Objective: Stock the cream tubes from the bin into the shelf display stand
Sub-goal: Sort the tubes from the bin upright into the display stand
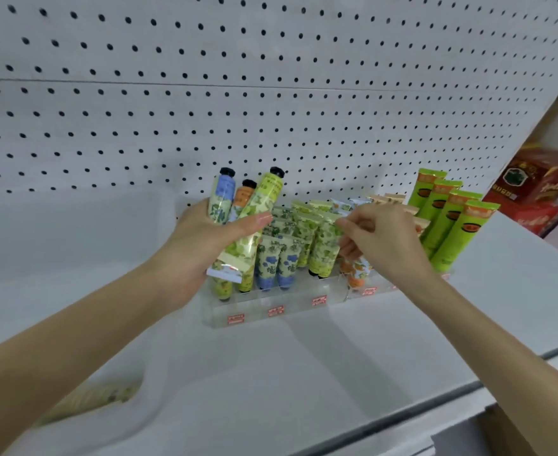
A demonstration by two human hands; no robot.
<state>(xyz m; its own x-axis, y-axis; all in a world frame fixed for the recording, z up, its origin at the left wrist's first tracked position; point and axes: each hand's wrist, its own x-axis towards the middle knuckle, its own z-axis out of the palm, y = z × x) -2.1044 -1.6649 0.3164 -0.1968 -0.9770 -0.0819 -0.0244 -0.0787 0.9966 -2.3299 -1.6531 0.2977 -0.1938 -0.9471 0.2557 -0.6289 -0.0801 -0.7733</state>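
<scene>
Three floral-printed cream tubes (242,200) (black caps up) are clasped in the left grip (201,245); a green-leafed tube (323,250) in the clear acrylic display stand (264,307) is pinched by the right grip (383,238).

Glossy printed plastic cream tubes (323,248) in a clear acrylic display stand (271,306) — matt white perforated metal backboard (205,93).

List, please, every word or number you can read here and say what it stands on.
No text here is legible.
Red labels on the display stand front: too small.
Tubes in the left hand: print blurred.
Tall green tubes: orange marks blurred.
Red box: print blurred.
</scene>
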